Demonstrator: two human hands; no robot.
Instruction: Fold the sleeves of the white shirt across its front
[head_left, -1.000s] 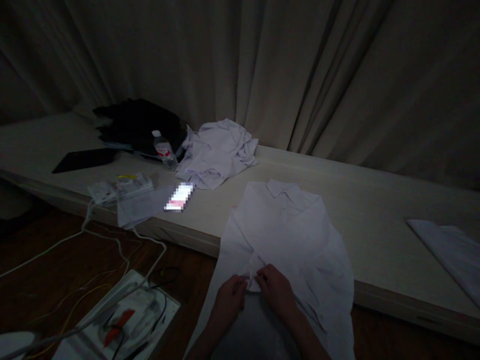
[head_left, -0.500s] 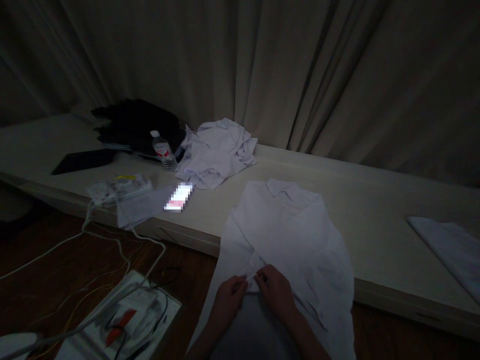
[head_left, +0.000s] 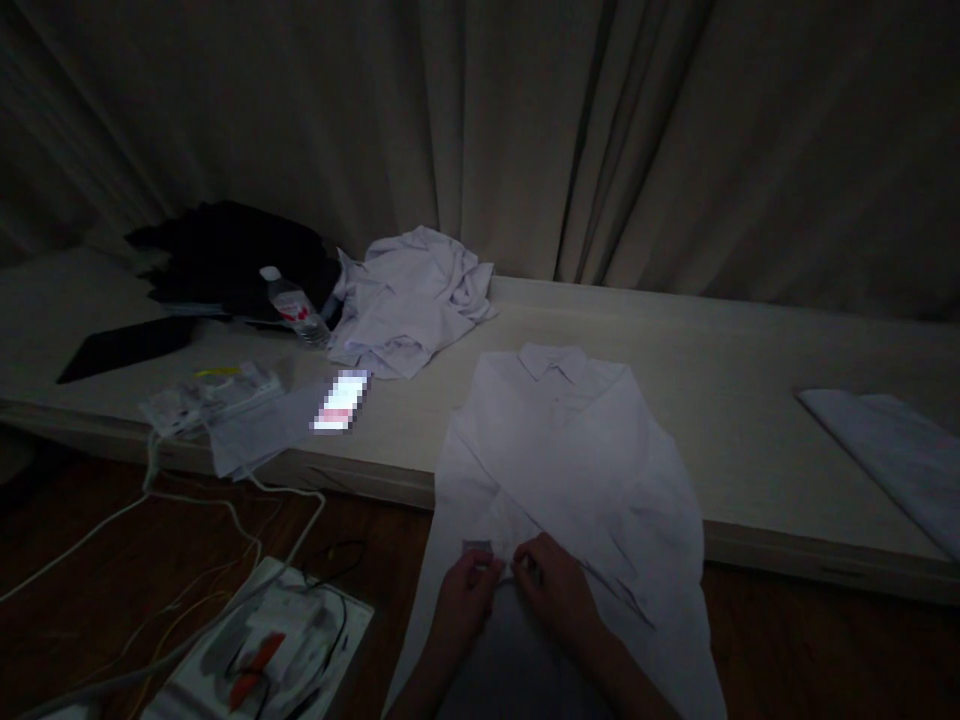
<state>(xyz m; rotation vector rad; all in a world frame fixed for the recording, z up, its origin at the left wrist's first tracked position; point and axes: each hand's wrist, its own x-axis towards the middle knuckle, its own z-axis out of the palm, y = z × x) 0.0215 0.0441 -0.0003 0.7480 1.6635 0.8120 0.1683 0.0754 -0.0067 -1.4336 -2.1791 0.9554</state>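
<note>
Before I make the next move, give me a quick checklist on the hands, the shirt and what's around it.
1. Both hands at the shirt: ok, left hand and right hand close together.
2. Firm grip on the fabric: cannot tell, too dark.
3. Collar facing up: ok, at the far end.
4. Shirt wholly on the table: not ok, its lower part extends past the front edge.
5. Bottle apart from the shirt: ok.

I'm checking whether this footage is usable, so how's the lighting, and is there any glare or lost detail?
Head view: dim overall, the curtain falling into shadow; head view: the phone is the brightest patch, coarsely pixelated; head view: the black pile loses most detail; head view: the white shirt stands out, fingers darker against it.
</note>
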